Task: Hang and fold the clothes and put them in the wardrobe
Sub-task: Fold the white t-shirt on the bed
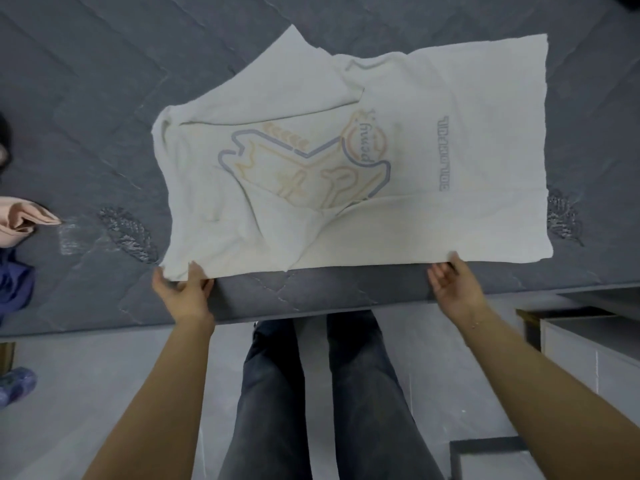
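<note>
A white T-shirt point(346, 161) with an orange and blue outline print lies spread on the dark grey bed point(86, 98), one sleeve folded over its upper part. Its near half is creased. My left hand point(187, 289) pinches the shirt's near left corner, thumb on top of the fabric. My right hand point(450, 282) is at the near right edge, palm turned up and fingers relaxed. Only its fingertips touch the hem.
A pink garment point(24, 220) and a blue garment point(14, 285) lie at the bed's left edge. A white cabinet point(588, 344) stands to the right, below the bed's front edge. My legs in dark jeans point(311, 393) stand against the bed. A blue shoe cover point(15, 386) is on the floor at left.
</note>
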Action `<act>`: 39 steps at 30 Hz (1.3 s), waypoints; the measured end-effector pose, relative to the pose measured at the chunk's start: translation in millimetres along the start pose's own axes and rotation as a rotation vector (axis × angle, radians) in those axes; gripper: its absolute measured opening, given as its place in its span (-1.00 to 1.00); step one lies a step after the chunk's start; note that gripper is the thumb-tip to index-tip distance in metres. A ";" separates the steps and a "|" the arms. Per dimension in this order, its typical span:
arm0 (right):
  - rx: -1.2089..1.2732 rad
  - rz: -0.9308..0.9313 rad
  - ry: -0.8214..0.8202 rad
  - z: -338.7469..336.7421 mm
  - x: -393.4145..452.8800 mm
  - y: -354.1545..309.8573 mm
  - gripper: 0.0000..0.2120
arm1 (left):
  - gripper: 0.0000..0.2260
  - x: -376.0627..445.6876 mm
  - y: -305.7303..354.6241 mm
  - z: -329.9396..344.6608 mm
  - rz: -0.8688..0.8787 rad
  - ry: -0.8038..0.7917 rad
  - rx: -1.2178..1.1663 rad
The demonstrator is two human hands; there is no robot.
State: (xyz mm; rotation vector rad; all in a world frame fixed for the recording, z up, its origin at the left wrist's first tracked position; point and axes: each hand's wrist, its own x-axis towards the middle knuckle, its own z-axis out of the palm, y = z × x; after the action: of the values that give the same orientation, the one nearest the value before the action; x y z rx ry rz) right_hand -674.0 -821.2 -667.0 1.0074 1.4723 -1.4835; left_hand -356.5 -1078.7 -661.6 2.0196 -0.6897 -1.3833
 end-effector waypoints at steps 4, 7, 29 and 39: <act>-0.154 0.048 -0.167 60.2 -26.5 80.3 -0.69 | -0.73 25.8 4.6 -26.7 -0.038 -0.084 0.154; -0.206 0.020 -0.159 97.0 -38.0 120.5 -0.69 | -0.89 44.8 11.4 -52.6 0.013 -0.190 0.240; -2.027 -0.649 -0.443 195.2 -12.8 0.7 -0.76 | -0.81 104.3 57.9 -28.6 0.517 -0.628 1.135; -1.911 -0.834 -0.377 150.1 -14.7 -13.7 -0.84 | -0.56 47.0 65.2 -2.2 0.905 -0.469 1.180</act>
State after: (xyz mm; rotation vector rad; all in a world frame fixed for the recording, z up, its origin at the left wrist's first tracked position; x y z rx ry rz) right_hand -681.7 -971.2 -647.4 -1.0386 2.0783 -0.0707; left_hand -344.8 -1156.3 -644.1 1.5469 -2.6795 -0.8749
